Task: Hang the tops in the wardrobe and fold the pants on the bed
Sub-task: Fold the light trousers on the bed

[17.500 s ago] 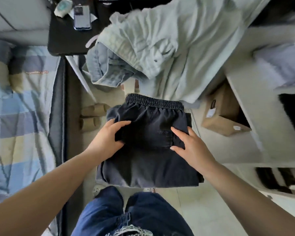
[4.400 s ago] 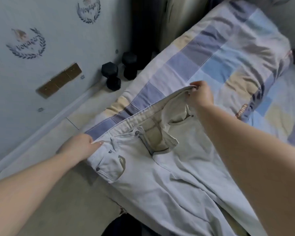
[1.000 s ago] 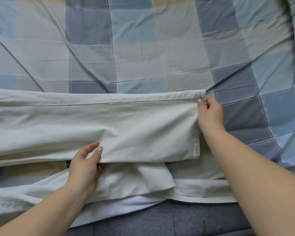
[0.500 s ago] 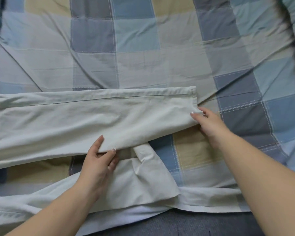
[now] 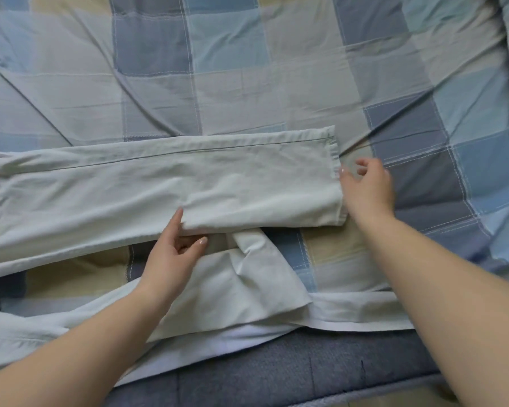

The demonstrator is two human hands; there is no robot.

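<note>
Fingers of left hand [image 5: 171, 257] pinch upper leg's lower edge of pale pants [image 5: 159, 186]; right hand [image 5: 368, 189] fingers loose, apart, at cuff. Legs not yet aligned near bed [image 5: 247, 69] front edge; folding barely begun, tops unseen.

pants [image 5: 159, 183] across bed [image 5: 247, 69], leg hem [image 5: 334, 174] right

The pale pants [image 5: 159, 183] under my hands are matt woven cloth, softly creased, with a stitched seam. The checked bedcover [image 5: 247, 69] is thin, smooth, wrinkled cloth; the mattress edge [image 5: 276, 368] looks coarser grey fabric.
</note>
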